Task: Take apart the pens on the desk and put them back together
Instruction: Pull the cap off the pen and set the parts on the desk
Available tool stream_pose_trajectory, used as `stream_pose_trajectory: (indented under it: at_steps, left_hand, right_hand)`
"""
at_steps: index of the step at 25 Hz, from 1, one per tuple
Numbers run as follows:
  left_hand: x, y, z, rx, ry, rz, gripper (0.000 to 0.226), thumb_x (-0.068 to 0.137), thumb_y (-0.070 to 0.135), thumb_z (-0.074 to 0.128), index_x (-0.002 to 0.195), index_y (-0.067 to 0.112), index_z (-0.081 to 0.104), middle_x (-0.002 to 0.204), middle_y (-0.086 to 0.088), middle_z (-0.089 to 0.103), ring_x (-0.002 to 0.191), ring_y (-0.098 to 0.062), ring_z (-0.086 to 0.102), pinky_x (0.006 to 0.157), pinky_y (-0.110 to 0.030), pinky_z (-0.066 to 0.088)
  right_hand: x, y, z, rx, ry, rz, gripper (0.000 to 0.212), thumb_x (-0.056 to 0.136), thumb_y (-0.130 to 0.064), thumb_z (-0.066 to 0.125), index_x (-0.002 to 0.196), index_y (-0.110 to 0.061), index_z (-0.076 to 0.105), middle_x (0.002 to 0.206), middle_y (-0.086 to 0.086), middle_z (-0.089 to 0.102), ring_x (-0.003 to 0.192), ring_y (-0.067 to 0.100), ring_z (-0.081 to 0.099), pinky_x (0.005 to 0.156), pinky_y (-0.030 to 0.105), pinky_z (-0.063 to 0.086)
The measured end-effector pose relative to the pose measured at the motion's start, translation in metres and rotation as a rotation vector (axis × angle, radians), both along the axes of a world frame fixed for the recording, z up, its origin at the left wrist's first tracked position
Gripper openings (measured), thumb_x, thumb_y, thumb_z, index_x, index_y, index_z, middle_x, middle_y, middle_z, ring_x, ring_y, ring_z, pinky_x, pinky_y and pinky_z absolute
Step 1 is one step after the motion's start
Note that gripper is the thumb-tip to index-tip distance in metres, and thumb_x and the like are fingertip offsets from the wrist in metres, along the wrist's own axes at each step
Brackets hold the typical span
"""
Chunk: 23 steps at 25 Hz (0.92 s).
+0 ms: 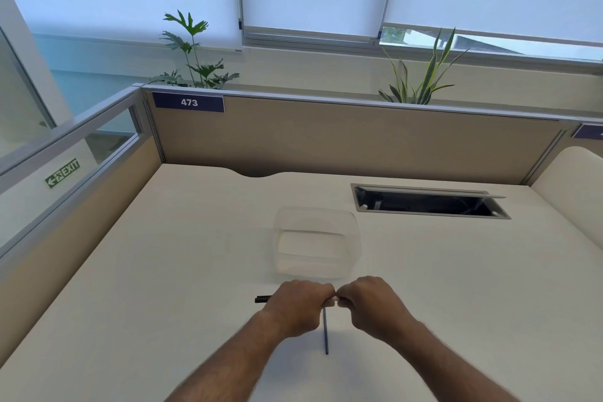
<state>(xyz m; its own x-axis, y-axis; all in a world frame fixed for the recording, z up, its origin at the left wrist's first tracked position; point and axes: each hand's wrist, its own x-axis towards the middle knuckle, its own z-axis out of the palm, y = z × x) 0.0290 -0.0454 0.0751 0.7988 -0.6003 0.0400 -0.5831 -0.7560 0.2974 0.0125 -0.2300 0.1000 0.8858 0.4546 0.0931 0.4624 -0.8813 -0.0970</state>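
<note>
Black plastic marks our pen [263, 299], its end poking out left of our left hand [295, 305], which is closed around the barrel low over the bench [169, 271]. Our right hand [370, 302] pinches a small pale piece at the other end, knuckles nearly touching. A thin dark refill [325, 333] lies between our wrists. If we pull too sharply, the small piece may slip and roll off; the clear tub [318, 240] just beyond could catch parts.
</note>
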Motion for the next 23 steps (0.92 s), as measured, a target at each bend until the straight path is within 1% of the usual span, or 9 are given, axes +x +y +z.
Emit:
stream_pose_trajectory:
  at_steps: [2,4,6,9,12,16,23]
  left_hand:
    - [0.0,0.0,0.001,0.007,0.009,-0.008,0.01,0.101,0.026,0.043,0.103,0.025,0.053,0.09,-0.004,0.069,0.075,-0.029,0.06,0.065,-0.041,0.051]
    - [0.001,0.002,0.002,0.0,0.024,-0.011,0.011,0.1,0.026,0.043,0.104,0.027,0.054,0.09,-0.005,0.07,0.076,-0.029,0.06,0.065,-0.041,0.051]
    - [0.002,0.003,0.004,-0.023,0.052,-0.015,0.014,0.101,0.027,0.043,0.104,0.029,0.056,0.091,-0.004,0.07,0.077,-0.028,0.059,0.067,-0.042,0.052]
    - [0.004,0.004,0.003,-0.055,0.094,-0.019,0.016,0.101,0.029,0.042,0.103,0.028,0.059,0.092,-0.002,0.071,0.078,-0.027,0.059,0.069,-0.042,0.053]
    - [0.005,0.005,0.002,-0.08,0.118,-0.028,0.018,0.101,0.03,0.043,0.104,0.027,0.061,0.093,-0.001,0.072,0.079,-0.026,0.059,0.07,-0.043,0.053]
    - [0.008,0.006,0.002,-0.118,0.156,-0.044,0.019,0.101,0.028,0.044,0.107,0.027,0.062,0.096,0.0,0.072,0.081,-0.025,0.059,0.073,-0.044,0.053]
    - [0.007,0.006,0.004,-0.188,0.236,-0.059,0.024,0.101,0.022,0.046,0.116,0.029,0.064,0.106,0.001,0.073,0.089,-0.021,0.062,0.08,-0.04,0.054]
  right_hand:
    - [-0.001,-0.002,-0.005,0.004,-0.078,0.007,0.014,0.078,-0.011,0.069,0.067,-0.02,0.069,0.059,0.003,0.07,0.053,0.024,0.06,0.05,0.026,0.029]
    - [-0.002,-0.004,-0.008,0.003,-0.129,0.006,0.02,0.071,-0.012,0.076,0.057,-0.02,0.063,0.047,0.002,0.062,0.044,0.022,0.053,0.044,0.025,0.027]
    - [-0.004,-0.005,-0.01,0.011,-0.151,0.019,0.026,0.068,-0.011,0.076,0.053,-0.019,0.057,0.043,0.001,0.055,0.04,0.021,0.047,0.041,0.025,0.025]
    - [-0.005,-0.007,-0.014,0.042,-0.196,0.053,0.028,0.069,-0.009,0.075,0.054,-0.02,0.055,0.042,-0.001,0.052,0.041,0.021,0.044,0.042,0.023,0.025]
    - [-0.006,-0.008,-0.017,0.088,-0.25,0.084,0.024,0.073,-0.012,0.075,0.058,-0.019,0.059,0.045,-0.003,0.056,0.043,0.02,0.045,0.046,0.022,0.025]
    - [-0.005,-0.009,-0.02,0.136,-0.299,0.115,0.018,0.077,-0.015,0.073,0.062,-0.018,0.063,0.048,-0.002,0.059,0.044,0.02,0.045,0.045,0.024,0.033]
    - [-0.007,-0.012,-0.024,0.113,-0.341,0.152,0.017,0.076,-0.011,0.075,0.064,-0.017,0.064,0.049,-0.002,0.057,0.045,0.02,0.043,0.047,0.026,0.036]
